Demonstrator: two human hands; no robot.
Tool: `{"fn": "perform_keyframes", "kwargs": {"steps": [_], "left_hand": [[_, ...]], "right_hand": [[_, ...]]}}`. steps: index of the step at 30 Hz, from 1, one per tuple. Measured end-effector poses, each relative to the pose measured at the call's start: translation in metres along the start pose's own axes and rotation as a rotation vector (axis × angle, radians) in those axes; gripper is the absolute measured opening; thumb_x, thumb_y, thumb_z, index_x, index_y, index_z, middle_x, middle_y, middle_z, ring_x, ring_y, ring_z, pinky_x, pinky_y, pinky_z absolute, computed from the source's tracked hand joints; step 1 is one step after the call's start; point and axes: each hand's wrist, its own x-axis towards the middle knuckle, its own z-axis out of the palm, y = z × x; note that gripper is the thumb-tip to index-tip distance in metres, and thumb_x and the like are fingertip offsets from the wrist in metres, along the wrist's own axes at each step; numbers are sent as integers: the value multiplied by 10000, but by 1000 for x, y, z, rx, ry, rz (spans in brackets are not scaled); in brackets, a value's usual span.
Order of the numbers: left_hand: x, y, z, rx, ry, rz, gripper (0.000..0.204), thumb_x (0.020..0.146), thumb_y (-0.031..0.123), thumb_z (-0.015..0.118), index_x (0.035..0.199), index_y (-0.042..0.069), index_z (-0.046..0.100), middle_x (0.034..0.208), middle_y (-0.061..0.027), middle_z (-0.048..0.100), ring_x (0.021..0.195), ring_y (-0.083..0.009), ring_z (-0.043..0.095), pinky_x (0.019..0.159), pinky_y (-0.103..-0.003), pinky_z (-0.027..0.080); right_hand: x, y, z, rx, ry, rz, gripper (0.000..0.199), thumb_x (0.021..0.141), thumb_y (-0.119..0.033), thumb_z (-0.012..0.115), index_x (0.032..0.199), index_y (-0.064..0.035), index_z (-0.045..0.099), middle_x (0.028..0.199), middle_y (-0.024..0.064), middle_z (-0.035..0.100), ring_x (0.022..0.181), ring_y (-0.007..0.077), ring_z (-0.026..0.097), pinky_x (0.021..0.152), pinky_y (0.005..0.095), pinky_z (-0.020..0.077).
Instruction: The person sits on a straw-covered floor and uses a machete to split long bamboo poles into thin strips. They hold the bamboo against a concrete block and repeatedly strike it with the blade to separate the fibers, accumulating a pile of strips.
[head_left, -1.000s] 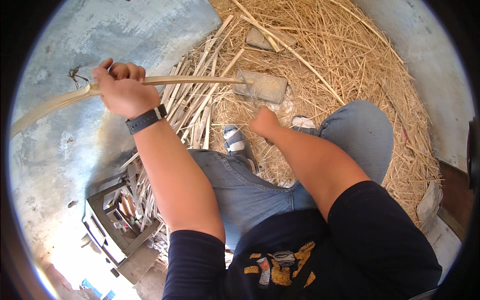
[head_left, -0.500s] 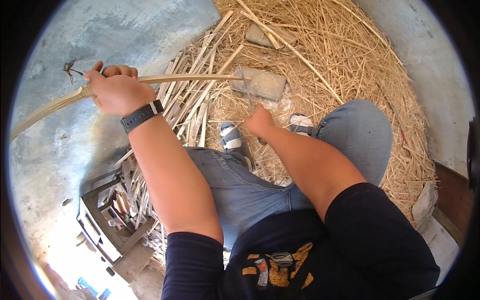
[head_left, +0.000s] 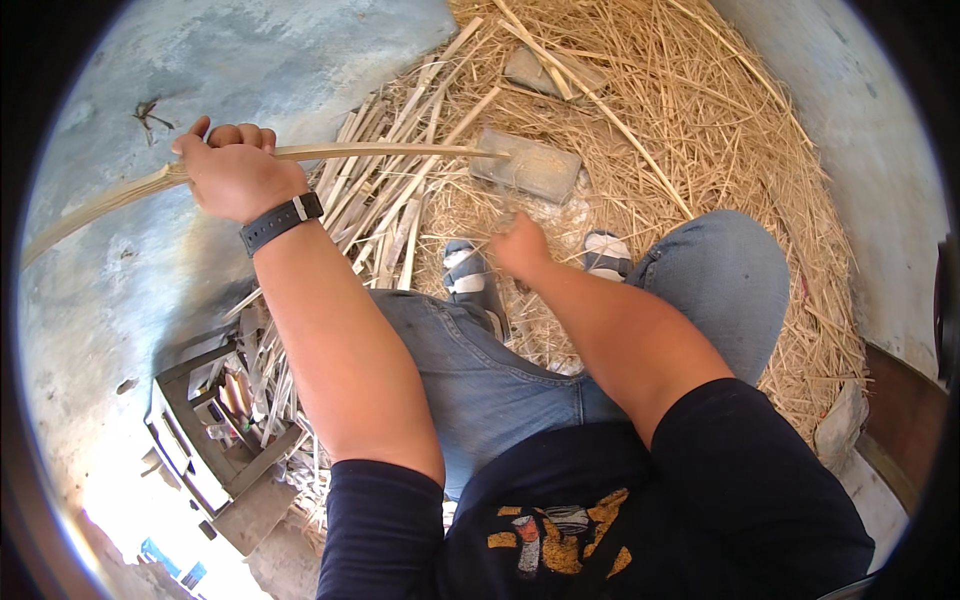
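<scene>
My left hand [head_left: 238, 178], with a dark watch on its wrist, is closed around a long split bamboo strip [head_left: 385, 150]. The strip bends down past the hand at the left, and its other end reaches over a flat grey block [head_left: 540, 172] on the floor. In front of my lap, between my feet and the block, my right hand [head_left: 518, 248] is closed on a knife. Only a bit of the knife's handle [head_left: 521, 287] shows below the fist; its blade is smeared by motion.
Bamboo strips [head_left: 385, 205] lie piled at the left beside the wall [head_left: 250, 60]. Shavings [head_left: 700, 120] cover the floor to the right and beyond. A second block [head_left: 540, 75] lies farther off. A dark wooden frame holding scraps [head_left: 235, 420] stands at lower left.
The knife's blade, which crossed the strip's tip above the block, is now blurred and no longer plain there. Both hands hold nearly the same places; the whole view has shifted slightly.
</scene>
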Motion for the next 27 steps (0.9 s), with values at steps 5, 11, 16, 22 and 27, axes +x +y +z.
{"fn": "perform_keyframes", "kwargs": {"steps": [5, 11, 16, 22, 27], "left_hand": [[8, 19, -10, -107, -27, 26, 261, 1006, 259, 455, 1094, 21, 514, 647, 10, 287, 541, -131, 243, 503, -320, 226], [19, 54, -33, -403, 23, 77, 266, 1027, 319, 446, 1153, 84, 458, 650, 14, 290, 520, -120, 265, 462, -284, 246], [14, 48, -45, -693, -137, -84, 328, 1083, 423, 369, 1134, 118, 479, 653, 13, 339, 550, -126, 314, 494, -283, 297], [-7, 52, -21, -622, -280, -266, 526, 1062, 551, 392, 1337, 108, 465, 953, -62, 583, 932, -225, 579, 802, -397, 491], [-24, 43, -10, -441, -596, -266, 733, 1028, 641, 396, 1493, 75, 366, 1142, -92, 597, 1138, -245, 567, 955, -457, 490]], "right_hand": [[3, -33, -4, 243, -20, -137, 450, 829, -246, 742, 1156, 25, 592, 943, 207, 695, 829, 349, 689, 795, 427, 551], [-32, -159, -73, 917, -260, -300, 264, 929, -157, 702, 1103, -47, 536, 766, 26, 581, 557, 114, 572, 477, 300, 485], [-51, -213, -133, 845, -212, -441, 293, 909, -167, 730, 1098, -65, 531, 814, 22, 578, 594, 114, 577, 536, 291, 512], [-65, -218, -182, 861, -142, -548, 281, 898, -126, 721, 1090, -87, 519, 838, 18, 574, 610, 108, 555, 561, 275, 502], [-66, -209, -215, 1121, -71, -573, 245, 903, -103, 697, 1053, -101, 504, 960, 76, 607, 625, 119, 525, 570, 300, 497]]}}
